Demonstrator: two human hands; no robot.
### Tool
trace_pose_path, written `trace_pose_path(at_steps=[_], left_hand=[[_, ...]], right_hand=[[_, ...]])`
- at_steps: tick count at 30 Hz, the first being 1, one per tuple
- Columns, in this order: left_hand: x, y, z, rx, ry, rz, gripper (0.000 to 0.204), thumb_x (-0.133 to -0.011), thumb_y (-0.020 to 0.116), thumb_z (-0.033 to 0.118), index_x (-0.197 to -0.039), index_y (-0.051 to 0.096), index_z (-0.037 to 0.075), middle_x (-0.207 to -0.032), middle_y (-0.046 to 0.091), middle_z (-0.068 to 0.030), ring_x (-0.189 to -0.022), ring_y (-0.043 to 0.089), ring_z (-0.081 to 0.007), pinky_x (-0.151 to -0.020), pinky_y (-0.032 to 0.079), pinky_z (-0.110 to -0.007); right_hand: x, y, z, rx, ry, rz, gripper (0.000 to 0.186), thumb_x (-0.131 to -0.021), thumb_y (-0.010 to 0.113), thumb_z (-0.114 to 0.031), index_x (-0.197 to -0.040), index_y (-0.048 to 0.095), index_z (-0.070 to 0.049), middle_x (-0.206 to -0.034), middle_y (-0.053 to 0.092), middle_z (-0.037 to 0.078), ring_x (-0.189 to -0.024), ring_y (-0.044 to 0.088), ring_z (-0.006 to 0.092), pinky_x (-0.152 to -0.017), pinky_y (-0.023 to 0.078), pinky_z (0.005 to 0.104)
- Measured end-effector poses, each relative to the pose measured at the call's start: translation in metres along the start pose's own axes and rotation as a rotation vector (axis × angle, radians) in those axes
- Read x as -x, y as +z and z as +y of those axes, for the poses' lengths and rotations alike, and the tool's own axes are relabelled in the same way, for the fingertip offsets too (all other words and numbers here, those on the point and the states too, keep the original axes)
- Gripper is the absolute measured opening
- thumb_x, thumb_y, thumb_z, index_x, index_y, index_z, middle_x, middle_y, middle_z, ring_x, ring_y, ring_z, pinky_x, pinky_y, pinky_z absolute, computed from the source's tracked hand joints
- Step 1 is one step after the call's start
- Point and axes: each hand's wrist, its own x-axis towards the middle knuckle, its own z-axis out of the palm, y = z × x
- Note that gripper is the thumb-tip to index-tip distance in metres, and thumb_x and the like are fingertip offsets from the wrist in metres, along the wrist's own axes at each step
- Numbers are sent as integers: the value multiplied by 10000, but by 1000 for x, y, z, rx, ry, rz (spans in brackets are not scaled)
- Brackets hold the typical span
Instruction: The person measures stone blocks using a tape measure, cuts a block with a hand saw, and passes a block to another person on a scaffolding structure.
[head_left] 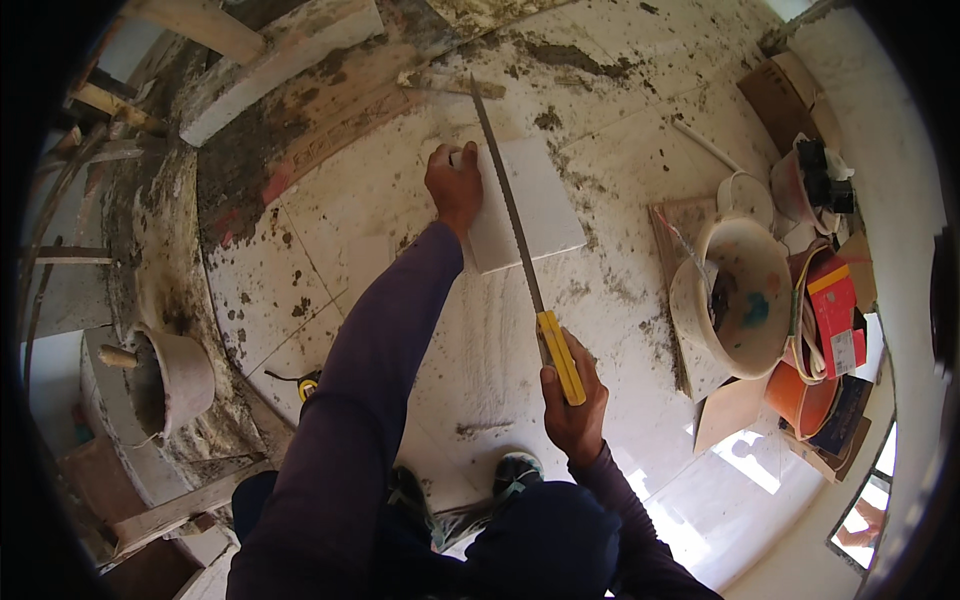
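Note:
A pale white block point(535, 200), perhaps a lightweight building block, lies flat on the dusty floor in front of me. My left hand point(455, 188) grips its left side near the far corner, fingers curled and thumb against the block. My right hand point(577, 400) is wrapped round the yellow handle of a handsaw point(513, 215). The long toothed blade runs diagonally away from me across the top of the block, and its tip reaches past the far edge. Whether the teeth sit in a cut cannot be made out.
A tape measure point(308, 386) lies left of my left forearm. At the right stand a large round tub point(690, 300), a red box point(838, 310) and an orange bucket point(800, 402). A mortar-stained bucket point(185, 385) stands at the left. A long white block point(280, 65) rests at the far left.

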Motion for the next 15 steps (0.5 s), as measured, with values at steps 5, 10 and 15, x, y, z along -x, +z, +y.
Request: trace_pose_path(at_steps=[5,10,15], left_hand=[[-18,13,-2,-22,16,0,392,-967,758,351,-1031,739,-35,-1003,736,-254,-939,710,-396,-876,538,-459],[-15,16,0,-37,8,11,391,-937,793,335,-1053,750,-36,-1041,742,-260,-950,719,-415,-879,550,-464],[-18,10,-2,-72,56,26,406,-914,821,348,-1036,756,-33,-1040,744,-255,-958,725,-407,-878,554,-453]], right_hand=[[-17,1,8,-18,-46,47,529,-1028,675,-178,-1498,535,19,-1377,684,263,-1162,750,380,-952,611,415],[-13,-1,1,-33,38,13,527,-1031,673,-188,-1495,537,20,-1365,685,276,-1176,743,388,-965,607,421],[-9,6,5,-45,21,17,529,-1025,678,-185,-1494,540,15,-1362,691,265,-1174,744,386,-960,609,418]])
